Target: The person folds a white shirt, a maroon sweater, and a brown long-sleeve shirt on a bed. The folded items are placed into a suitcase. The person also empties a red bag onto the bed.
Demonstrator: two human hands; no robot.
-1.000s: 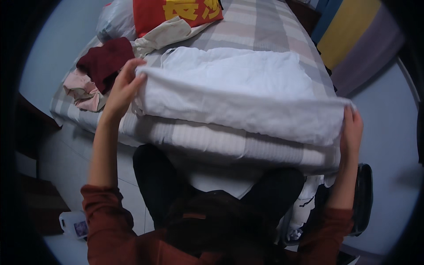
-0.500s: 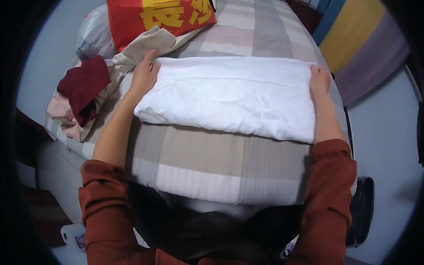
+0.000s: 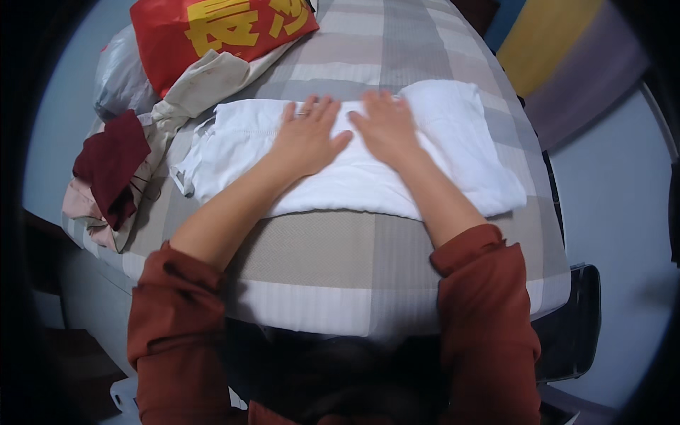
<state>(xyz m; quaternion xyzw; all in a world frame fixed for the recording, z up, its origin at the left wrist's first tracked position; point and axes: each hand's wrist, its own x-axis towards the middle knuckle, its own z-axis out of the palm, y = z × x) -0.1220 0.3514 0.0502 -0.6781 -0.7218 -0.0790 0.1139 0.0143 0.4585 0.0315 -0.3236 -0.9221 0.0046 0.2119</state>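
A folded white cloth garment [image 3: 460, 142] lies across the bed in front of me, with thin white ties trailing from its left end. Both palms rest on its middle. My left hand [image 3: 308, 138] is flat, fingers stretched toward the far edge and thumb out to the side. Close beside it, my right hand [image 3: 386, 127] lies flat too, slightly blurred, with its fingers apart. Neither hand grips anything. At the right end, a layer of the white cloth sits a little askew, reaching past the far edge of the rest.
The checked bedspread [image 3: 312, 248] covers the bed. At the far left lie a red bag with yellow markings [image 3: 159, 53], a translucent plastic bag [image 3: 127, 74], a cream cloth [image 3: 205, 85], a maroon cloth [image 3: 110, 163] and a pink cloth [image 3: 81, 202]. A yellow-and-purple curtain [image 3: 552, 42] hangs at the right.
My hands have left the garment's two far corners and come inward to its middle, lying flat. The garment's outline is changed: ties show at the left, and the right end sits askew.
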